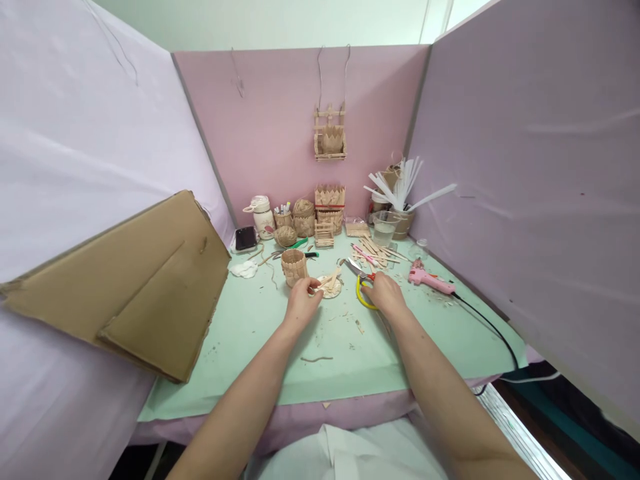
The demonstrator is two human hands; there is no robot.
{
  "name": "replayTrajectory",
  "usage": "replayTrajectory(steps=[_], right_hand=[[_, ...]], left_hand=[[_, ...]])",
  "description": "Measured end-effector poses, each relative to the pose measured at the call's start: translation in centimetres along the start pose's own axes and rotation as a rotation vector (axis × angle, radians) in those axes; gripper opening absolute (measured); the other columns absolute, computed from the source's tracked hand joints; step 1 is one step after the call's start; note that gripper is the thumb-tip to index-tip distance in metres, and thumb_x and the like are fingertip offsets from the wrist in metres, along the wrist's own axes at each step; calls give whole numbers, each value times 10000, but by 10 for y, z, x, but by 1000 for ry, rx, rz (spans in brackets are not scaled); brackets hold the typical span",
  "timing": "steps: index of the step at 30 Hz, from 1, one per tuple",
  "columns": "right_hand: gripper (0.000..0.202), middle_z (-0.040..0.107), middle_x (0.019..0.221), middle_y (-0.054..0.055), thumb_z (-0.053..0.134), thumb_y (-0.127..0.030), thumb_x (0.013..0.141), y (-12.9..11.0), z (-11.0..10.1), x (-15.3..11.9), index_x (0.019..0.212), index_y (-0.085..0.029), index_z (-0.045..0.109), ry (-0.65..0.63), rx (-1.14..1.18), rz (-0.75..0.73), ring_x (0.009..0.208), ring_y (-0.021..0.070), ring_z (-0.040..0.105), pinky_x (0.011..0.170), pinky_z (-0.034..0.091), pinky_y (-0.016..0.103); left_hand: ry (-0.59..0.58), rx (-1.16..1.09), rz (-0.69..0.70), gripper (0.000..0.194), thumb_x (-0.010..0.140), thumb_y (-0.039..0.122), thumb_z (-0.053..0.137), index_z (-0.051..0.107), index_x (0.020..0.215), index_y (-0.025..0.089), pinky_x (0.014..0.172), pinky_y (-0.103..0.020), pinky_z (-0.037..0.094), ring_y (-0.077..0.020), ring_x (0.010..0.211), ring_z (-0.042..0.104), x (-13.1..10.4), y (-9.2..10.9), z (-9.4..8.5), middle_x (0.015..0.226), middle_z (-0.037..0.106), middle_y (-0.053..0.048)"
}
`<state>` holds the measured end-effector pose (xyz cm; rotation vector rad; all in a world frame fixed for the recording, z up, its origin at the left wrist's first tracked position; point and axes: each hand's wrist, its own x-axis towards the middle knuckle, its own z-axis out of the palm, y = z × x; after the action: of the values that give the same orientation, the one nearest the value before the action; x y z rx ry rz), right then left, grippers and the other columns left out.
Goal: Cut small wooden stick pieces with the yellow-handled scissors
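A round disc of pale wooden sticks (pixel 332 287) lies on the mat with loose stick pieces on top. My left hand (pixel 301 305) is at its left edge, thumb and fingers curled in a pinch on that rim. Just behind this hand stands a small round cup made of wooden sticks (pixel 294 267), upright. To the right, my right hand (pixel 386 297) is closed around a pair of scissors (pixel 363 293) with red and yellow handles. The blades rest low over the mat and point up and left, away from me.
A pink glue gun (pixel 431 279) with a black cord lies at right. Loose craft sticks (pixel 375 252) are scattered behind the scissors. Twine balls (pixel 286 236), a white bottle (pixel 263 217) and stick-built pieces (pixel 330 208) line the back. Folded cardboard (pixel 135 287) leans at left.
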<state>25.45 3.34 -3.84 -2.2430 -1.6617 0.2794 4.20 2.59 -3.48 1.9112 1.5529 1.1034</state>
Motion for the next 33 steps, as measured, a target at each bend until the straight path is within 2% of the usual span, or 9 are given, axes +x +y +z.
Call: replayTrajectory(steps=[3,9,13,16,19,21,28,30,33], right_hand=[[319,638,979,159,573,-319,758,-3,0,-1,1005,-117,556,-7,-49,-4,912,242,605,683,393,284],[327,634,978,161,535,-337,780,-2,1,-1,1018,-112,543,-13,-56,-4,907,246,604,672,399,292],[327,637,967,158,547,-335,773,0,0,0,1014,-114,539,-18,-37,-9,900,256,606,656,399,299],[354,633,980,163,571,-353,767,1,1,2,1026,-116,531,-23,-26,-18,913,262,604,666,399,301],[359,628,990,167,579,-360,767,2,2,2,1028,-119,528,-26,-12,-26,916,263,604,670,397,301],[351,627,994,169,585,-357,764,2,2,2,1018,-121,532,-27,-1,-28,917,262,604,670,395,299],[357,626,1006,171,609,-344,755,2,2,3,1025,-124,532,-16,41,-28,923,267,607,670,393,298],[364,624,1012,173,618,-348,751,2,2,3,1026,-126,531,-15,45,-22,926,271,606,672,394,300],[356,621,1014,177,623,-345,748,2,1,3,1017,-130,531,-20,51,-13,919,272,606,668,397,303]], left_hand=[[-16,36,-2,152,703,189,568,610,847,166,726,-287,442,-148,755,557,0,-3,4,879,612,-48],[-67,123,104,146,736,181,525,633,833,169,774,-324,447,-190,852,565,0,-4,7,913,613,-77],[-166,220,147,162,759,219,509,648,824,169,786,-334,430,-218,876,575,2,8,-7,877,643,-89],[-248,341,135,176,747,280,543,661,830,179,723,-311,422,-221,826,590,9,22,-20,902,661,-92],[-315,465,137,193,748,298,544,665,836,175,681,-301,406,-236,815,595,23,33,-22,893,672,-108],[-328,522,127,188,760,268,521,655,847,168,667,-294,399,-235,801,601,34,39,-13,869,676,-115],[-308,719,128,211,749,144,477,603,917,122,686,-307,411,-253,817,607,58,39,40,891,653,-178],[-307,733,116,207,749,118,469,593,915,120,700,-305,410,-246,818,608,60,37,47,878,648,-179],[-287,703,118,206,760,112,461,585,924,126,716,-310,408,-244,824,606,60,35,46,869,645,-167]])
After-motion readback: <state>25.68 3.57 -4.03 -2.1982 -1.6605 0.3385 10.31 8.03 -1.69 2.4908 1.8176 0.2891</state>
